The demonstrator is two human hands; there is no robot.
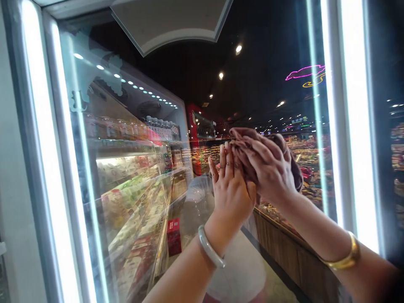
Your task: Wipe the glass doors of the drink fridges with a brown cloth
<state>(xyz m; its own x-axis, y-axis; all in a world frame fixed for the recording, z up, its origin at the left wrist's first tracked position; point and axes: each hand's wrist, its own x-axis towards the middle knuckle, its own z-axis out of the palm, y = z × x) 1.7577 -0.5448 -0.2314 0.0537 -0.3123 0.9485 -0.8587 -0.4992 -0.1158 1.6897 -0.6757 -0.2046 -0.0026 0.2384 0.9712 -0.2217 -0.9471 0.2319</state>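
Observation:
A brown cloth [239,158] is bunched under my right hand [272,168], which presses it against a large glass pane [202,84]. Folds of the fabric stick out above the fingertips and past the outer side of that hand. A gold bracelet [345,256] circles my right wrist. Beside it, my left hand [232,189] lies with fingers stretched upward, its thumb side close against the cloth; whether the palm touches glass or fabric is hidden. Rings show on its fingers, and a pale bangle [210,248] sits on the left wrist.
Bright light tubes [356,105] run up the frame on both sides of the pane. Through or reflected in the glass are a chilled shelf unit [135,181] with packages and bottles, a red box [174,236], and a wood-sided display [280,235] at right.

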